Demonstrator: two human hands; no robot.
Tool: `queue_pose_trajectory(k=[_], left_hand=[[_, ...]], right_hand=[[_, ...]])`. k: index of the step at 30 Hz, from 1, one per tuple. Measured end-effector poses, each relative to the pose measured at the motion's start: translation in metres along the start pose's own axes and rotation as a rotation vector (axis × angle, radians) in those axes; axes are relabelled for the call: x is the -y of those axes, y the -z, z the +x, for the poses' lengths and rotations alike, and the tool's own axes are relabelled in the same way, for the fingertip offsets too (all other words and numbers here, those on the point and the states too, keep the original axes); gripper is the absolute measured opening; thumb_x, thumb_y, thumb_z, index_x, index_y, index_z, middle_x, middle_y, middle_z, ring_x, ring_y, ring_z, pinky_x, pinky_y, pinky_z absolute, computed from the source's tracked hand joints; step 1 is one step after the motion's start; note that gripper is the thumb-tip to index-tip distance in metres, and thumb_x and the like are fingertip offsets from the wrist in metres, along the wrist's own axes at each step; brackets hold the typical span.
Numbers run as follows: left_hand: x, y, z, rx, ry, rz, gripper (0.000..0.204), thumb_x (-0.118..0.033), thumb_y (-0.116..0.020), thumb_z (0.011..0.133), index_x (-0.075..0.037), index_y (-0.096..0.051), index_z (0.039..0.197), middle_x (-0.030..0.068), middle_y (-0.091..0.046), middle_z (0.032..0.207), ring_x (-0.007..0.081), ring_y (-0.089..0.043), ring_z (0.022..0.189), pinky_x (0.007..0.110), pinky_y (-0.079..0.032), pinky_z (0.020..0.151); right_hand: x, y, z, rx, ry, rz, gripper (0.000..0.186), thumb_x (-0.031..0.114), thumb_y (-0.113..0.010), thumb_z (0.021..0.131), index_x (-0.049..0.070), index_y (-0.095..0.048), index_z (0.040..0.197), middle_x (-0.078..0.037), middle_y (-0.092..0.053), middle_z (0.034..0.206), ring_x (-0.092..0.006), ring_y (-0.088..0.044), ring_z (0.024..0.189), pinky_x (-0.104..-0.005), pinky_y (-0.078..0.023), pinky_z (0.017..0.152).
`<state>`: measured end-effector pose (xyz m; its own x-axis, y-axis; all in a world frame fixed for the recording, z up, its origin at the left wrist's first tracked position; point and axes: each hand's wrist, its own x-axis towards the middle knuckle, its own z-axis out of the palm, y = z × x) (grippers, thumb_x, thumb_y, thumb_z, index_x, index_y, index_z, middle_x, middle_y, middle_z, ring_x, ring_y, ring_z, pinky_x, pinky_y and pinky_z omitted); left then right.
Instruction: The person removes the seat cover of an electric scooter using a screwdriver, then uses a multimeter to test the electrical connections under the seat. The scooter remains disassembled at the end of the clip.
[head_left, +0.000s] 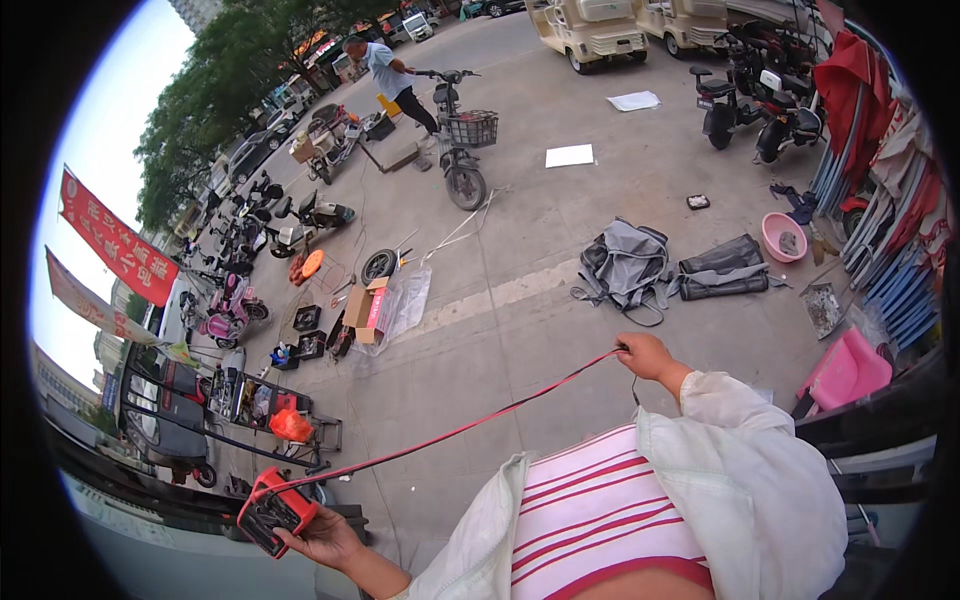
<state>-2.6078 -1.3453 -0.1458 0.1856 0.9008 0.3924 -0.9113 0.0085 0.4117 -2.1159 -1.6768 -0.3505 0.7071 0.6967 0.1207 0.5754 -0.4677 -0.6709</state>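
My left hand [332, 540] is closed round a multimeter [275, 513] with a red rim and a black body, low on the left. From its top a red and a black test lead [468, 431] run side by side, stretched up across to the right. My right hand [648, 357] is a fist around the far end of these leads, held out in front of my chest. A thin black wire end dangles below that fist. What exactly sits inside the fingers is hidden.
On the pavement lie a grey bag [625, 262], a dark rolled cover [722, 268], a cardboard box [368, 310] and a wheel [379, 265]. A tool cart [325, 437] stands at left, a pink basin [784, 238] at right. Farther off, a person [385, 75] is beside an electric bike [462, 150].
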Motion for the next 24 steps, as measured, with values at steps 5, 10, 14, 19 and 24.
queue_pose_trajectory(k=[5, 10, 14, 19, 24], left_hand=[[0.168, -0.004, 0.139, -0.161, 0.044, -0.078, 0.053, -0.026, -0.066, 0.09, -0.002, -0.049, 0.134, 0.0136, -0.056, 0.133, 0.028, -0.06, 0.114, 0.043, -0.054, 0.095], [0.347, -0.03, 0.267, -0.319, 0.142, -0.045, 0.053, -0.024, -0.07, 0.086, 0.0, -0.051, 0.129, 0.012, -0.059, 0.129, 0.0287, -0.06, 0.114, 0.043, -0.052, 0.098], [0.473, -0.043, 0.338, -0.281, 0.236, -0.095, 0.051, -0.025, -0.069, 0.087, 0.0, -0.052, 0.128, 0.0135, -0.061, 0.126, 0.0287, -0.061, 0.112, 0.042, -0.051, 0.099], [0.58, -0.064, 0.416, -0.422, 0.184, -0.017, 0.046, -0.026, -0.069, 0.087, -0.002, -0.055, 0.125, 0.012, -0.064, 0.122, 0.0258, -0.064, 0.107, 0.042, -0.052, 0.097], [0.671, -0.066, 0.498, -0.532, -0.021, 0.105, 0.044, -0.025, -0.069, 0.088, -0.002, -0.057, 0.123, 0.0107, -0.064, 0.12, 0.0247, -0.063, 0.108, 0.041, -0.052, 0.097]], right_hand=[[-0.139, 0.018, 0.082, -0.2, -0.212, -0.143, 0.011, 0.013, -0.067, 0.078, 0.007, -0.061, 0.084, -0.015, -0.058, 0.085, -0.0371, -0.057, 0.086, -0.0447, -0.047, 0.073], [-0.222, 0.061, 0.123, -0.419, -0.392, -0.309, 0.007, 0.011, -0.066, 0.079, 0.008, -0.061, 0.083, -0.014, -0.056, 0.091, -0.0364, -0.054, 0.091, -0.0437, -0.046, 0.078], [-0.286, 0.089, 0.213, -0.464, -0.579, -0.358, 0.008, 0.013, -0.063, 0.083, 0.008, -0.06, 0.088, -0.015, -0.053, 0.096, -0.037, -0.053, 0.091, -0.0449, -0.045, 0.079], [-0.351, 0.095, 0.371, -0.303, -0.792, -0.396, 0.027, 0.032, -0.052, 0.095, 0.006, -0.061, 0.094, -0.019, -0.054, 0.103, -0.042, -0.056, 0.096, -0.0504, -0.048, 0.079], [-0.414, 0.105, 0.563, -0.188, -0.692, -0.319, 0.038, 0.038, -0.045, 0.098, 0.005, -0.062, 0.089, -0.022, -0.063, 0.094, -0.0435, -0.057, 0.092, -0.0498, -0.047, 0.079]])
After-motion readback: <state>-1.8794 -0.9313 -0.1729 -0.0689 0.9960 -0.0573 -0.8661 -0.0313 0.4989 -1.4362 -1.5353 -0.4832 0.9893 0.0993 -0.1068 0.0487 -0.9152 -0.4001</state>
